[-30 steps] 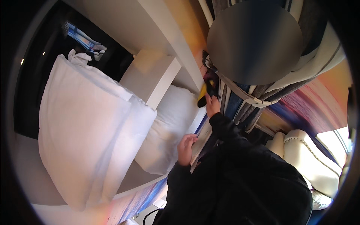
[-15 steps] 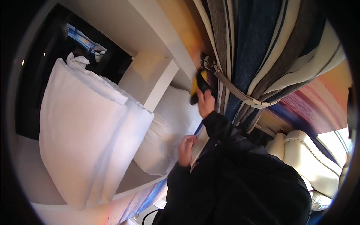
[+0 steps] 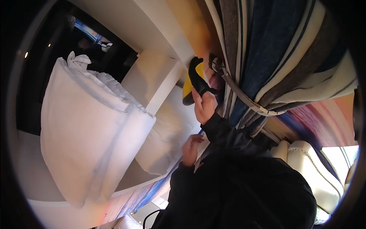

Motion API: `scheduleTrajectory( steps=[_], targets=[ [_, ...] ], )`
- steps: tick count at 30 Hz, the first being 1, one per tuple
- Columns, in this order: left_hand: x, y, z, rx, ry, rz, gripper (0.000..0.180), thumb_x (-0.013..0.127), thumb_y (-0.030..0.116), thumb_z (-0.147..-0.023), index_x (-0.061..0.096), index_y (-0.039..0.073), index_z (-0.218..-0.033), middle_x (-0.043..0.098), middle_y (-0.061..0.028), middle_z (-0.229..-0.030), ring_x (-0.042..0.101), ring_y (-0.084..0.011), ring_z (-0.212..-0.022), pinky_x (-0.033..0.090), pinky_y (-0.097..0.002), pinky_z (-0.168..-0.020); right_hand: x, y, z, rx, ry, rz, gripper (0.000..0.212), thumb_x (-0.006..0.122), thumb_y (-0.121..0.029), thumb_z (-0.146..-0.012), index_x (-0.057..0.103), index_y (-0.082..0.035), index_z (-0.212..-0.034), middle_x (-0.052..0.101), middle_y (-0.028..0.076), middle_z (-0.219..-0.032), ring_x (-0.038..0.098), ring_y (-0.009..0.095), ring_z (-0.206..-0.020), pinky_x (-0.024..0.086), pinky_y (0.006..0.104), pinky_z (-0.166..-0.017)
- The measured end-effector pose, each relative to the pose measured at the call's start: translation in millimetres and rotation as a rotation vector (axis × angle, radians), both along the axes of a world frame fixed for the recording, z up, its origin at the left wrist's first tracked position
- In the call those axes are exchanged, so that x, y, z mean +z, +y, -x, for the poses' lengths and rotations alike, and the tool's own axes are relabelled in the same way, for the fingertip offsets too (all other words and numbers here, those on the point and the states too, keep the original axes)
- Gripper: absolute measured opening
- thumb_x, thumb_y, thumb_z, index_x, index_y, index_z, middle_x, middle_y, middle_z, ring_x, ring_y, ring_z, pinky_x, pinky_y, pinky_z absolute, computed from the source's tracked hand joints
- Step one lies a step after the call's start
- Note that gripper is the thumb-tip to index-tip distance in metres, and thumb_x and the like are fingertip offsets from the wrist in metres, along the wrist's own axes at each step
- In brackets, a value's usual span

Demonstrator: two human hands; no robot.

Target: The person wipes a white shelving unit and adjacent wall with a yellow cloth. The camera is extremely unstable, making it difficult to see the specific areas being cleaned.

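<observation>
My right hand (image 3: 204, 108) grips a black-and-yellow hand tool (image 3: 195, 80) with an arched black grip over a yellow body; its exact kind does not show. The tool is up against the wall edge, between the niche and the curtain tieback. Lower down, my left hand (image 3: 190, 150) is slightly blurred, its fingers curled beside a pale ledge edge (image 3: 203, 145). Whatever those fingers may hold is hidden. Just left of both hands, a white pillow (image 3: 167, 128) lies in the niche.
A folded white duvet (image 3: 91, 126) stands on the shelf at left, before a dark glossy panel (image 3: 34, 103). A beige box-like block (image 3: 152, 72) juts behind it. Striped curtains (image 3: 263, 49) hang at right, tied by a band (image 3: 244, 95). A cream armchair (image 3: 314, 171) sits lower right.
My right hand has turned the tool and shifted it slightly left, so more of its yellow side shows. The left hand has barely moved.
</observation>
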State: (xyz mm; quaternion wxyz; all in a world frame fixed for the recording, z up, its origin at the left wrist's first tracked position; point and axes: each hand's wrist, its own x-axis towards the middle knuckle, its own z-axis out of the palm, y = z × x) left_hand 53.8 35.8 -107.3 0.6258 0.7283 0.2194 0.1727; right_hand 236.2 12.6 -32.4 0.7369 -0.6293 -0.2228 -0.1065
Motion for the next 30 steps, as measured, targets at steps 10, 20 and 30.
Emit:
scheduleTrajectory(
  steps=[10,20,30],
  targets=[
    [13.1,-4.3,-14.0,0.106,0.034,0.028,0.019,0.048,0.006,-0.096,0.062,-0.002,-0.105,0.067,-0.0097,-0.092,0.063,-0.0153,-0.089,0.048,-0.0279,-0.085,-76.7,-4.3,-33.5,-0.157,0.177,0.275,0.031,0.058,-0.025,-0.095,0.065,0.004,-0.089,0.061,0.029,-0.082,0.061,0.046,-0.082,0.047,0.0499,-0.068],
    [19.3,-11.5,-27.7,0.100,0.033,0.009,0.019,0.047,0.005,-0.095,0.061,-0.001,-0.106,0.067,-0.0091,-0.094,0.062,-0.0146,-0.089,0.047,-0.0281,-0.085,-130.5,-10.6,-41.0,-0.129,0.228,0.404,0.039,0.059,-0.029,-0.096,0.063,0.007,-0.084,0.057,0.027,-0.067,0.056,0.043,-0.060,0.042,0.0472,-0.054],
    [19.9,-22.6,-36.2,0.096,0.059,0.013,0.019,0.047,0.005,-0.096,0.061,0.000,-0.107,0.067,-0.0083,-0.091,0.062,-0.0152,-0.089,0.047,-0.0283,-0.085,-52.6,-15.3,-42.7,-0.014,-0.022,0.291,0.031,0.059,-0.024,-0.094,0.065,0.005,-0.086,0.061,0.028,-0.076,0.061,0.046,-0.074,0.050,0.0481,-0.063]
  ],
)
